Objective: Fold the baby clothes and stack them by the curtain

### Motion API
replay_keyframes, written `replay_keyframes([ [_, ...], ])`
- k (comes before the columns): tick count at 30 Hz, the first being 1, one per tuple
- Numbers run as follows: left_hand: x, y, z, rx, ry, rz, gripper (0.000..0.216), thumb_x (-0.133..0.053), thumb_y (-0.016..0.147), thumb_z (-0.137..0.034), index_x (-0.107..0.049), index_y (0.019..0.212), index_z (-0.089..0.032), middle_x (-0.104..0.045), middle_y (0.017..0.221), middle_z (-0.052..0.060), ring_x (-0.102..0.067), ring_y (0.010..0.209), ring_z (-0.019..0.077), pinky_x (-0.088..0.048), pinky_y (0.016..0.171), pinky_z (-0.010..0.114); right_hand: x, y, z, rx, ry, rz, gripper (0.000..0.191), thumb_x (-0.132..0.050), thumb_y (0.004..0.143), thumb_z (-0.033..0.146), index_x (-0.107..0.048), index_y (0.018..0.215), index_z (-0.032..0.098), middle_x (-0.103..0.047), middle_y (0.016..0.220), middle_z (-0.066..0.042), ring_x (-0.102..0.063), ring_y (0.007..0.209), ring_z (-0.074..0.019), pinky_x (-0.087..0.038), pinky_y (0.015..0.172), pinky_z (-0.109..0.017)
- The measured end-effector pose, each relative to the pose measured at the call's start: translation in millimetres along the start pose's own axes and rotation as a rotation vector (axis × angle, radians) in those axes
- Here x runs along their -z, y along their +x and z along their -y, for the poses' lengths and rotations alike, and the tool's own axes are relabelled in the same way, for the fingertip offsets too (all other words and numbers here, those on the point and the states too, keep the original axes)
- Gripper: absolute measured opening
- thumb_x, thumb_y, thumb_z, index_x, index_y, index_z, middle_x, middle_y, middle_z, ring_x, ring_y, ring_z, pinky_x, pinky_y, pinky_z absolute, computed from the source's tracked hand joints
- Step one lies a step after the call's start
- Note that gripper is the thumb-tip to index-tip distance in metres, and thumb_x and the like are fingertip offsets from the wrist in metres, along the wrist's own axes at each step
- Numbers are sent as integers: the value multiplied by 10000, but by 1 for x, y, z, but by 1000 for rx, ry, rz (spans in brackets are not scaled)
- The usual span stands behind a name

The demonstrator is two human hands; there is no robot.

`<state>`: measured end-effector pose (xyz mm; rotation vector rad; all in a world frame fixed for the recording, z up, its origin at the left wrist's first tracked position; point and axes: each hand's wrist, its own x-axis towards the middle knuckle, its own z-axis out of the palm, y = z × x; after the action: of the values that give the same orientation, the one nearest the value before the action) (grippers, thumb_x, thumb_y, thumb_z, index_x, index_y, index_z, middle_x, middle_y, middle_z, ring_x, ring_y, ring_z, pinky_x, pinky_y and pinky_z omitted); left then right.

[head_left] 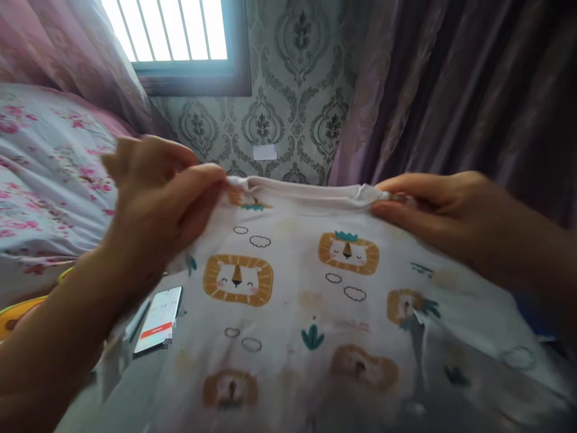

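Note:
A small white shirt (288, 270) printed with lion faces, clouds and green leaves hangs spread out in front of me. My left hand (166, 192) pinches its shoulder at the left end of the neckline, thumb on the near side. At the other end of the neckline, my right hand (428, 198) grips the opposite shoulder between thumb and fingers. The collar is stretched nearly straight between both hands. Lower down the cloth is blurred, and its bottom edge runs out of view.
A phone (157, 322) with a lit screen lies on a grey surface behind the shirt, at left. Floral bedding (49, 174) rises on the left, near a yellow item (22, 313). Behind are a barred window (171, 30), patterned wallpaper (293, 108) and a dark curtain (451, 90).

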<state>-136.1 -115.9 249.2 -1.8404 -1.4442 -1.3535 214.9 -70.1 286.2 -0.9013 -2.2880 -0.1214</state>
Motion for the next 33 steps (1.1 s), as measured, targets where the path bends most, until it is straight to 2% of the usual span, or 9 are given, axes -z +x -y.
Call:
replay_keyframes([
  [2, -19, -2, 8, -133, 95, 158, 210, -555, 814, -428, -715, 905, -324, -587, 910, 48, -517, 913, 257, -393, 903, 467, -22, 5, -18, -53, 98, 224, 359, -522, 866, 582, -699, 1014, 306, -674, 689, 19, -600, 565, -166, -454, 482, -290],
  [5, -69, -27, 37, -189, 74, 542, 312, -456, 863, -438, -717, 855, -268, -585, 857, 62, -511, 824, 225, -409, 797, 408, -87, -2, -57, -77, 188, 464, 386, -472, 897, 552, -690, 1040, 267, -710, 858, 5, -643, 711, -168, -473, 603, -267],
  [7, -111, -60, 61, -107, 57, 797, 329, -431, 883, -426, -709, 912, -252, -587, 910, 77, -516, 854, 221, -405, 782, 375, -140, -19, -81, -111, 182, 580, 369, -445, 917, 520, -676, 1057, 268, -714, 886, -1, -648, 755, -175, -456, 636, -261],
  [8, -132, -80, 73, -51, 50, 878, 314, -437, 883, -408, -703, 926, -246, -591, 919, 78, -520, 862, 217, -402, 786, 364, -167, -29, -90, -130, 156, 655, 356, -436, 924, 507, -667, 1065, 276, -717, 899, -5, -651, 779, -182, -445, 647, -261],
  [11, -189, -135, 102, 72, 57, 1007, 288, -426, 892, -359, -678, 955, -235, -600, 961, 78, -529, 903, 222, -389, 787, 354, -232, -58, -106, -201, 19, 759, 350, -376, 958, 491, -624, 1100, 290, -717, 930, -25, -659, 834, -208, -418, 667, -272],
  [14, -223, -170, 119, 124, 104, 986, 307, -387, 922, -351, -650, 1025, -230, -595, 996, 94, -520, 942, 236, -374, 789, 357, -270, -71, -114, -199, -110, 756, 371, -293, 991, 474, -574, 1141, 285, -699, 1037, -48, -648, 940, -221, -407, 708, -277],
  [17, -239, -179, 128, 87, 143, 917, 344, -340, 949, -362, -630, 1057, -212, -585, 1020, 115, -503, 970, 254, -358, 804, 376, -289, -69, -124, -181, -198, 766, 399, -246, 998, 489, -534, 1186, 286, -680, 1101, -58, -640, 981, -230, -403, 707, -277],
  [24, -265, -161, 146, 81, 164, 884, 358, -322, 955, -364, -616, 1068, -194, -579, 1027, 135, -482, 990, 269, -338, 832, 405, -313, -40, -157, -118, -290, 772, 439, -200, 1000, 499, -507, 1216, 272, -677, 1091, -75, -653, 935, -243, -406, 690, -303],
  [33, -320, -134, 175, 100, 168, 873, 335, -343, 942, -366, -614, 1040, -196, -592, 1015, 128, -500, 990, 274, -333, 830, 397, -336, 1, -199, -100, -290, 792, 424, -227, 1000, 481, -513, 1217, 255, -666, 1126, -95, -638, 970, -249, -411, 739, -329],
])
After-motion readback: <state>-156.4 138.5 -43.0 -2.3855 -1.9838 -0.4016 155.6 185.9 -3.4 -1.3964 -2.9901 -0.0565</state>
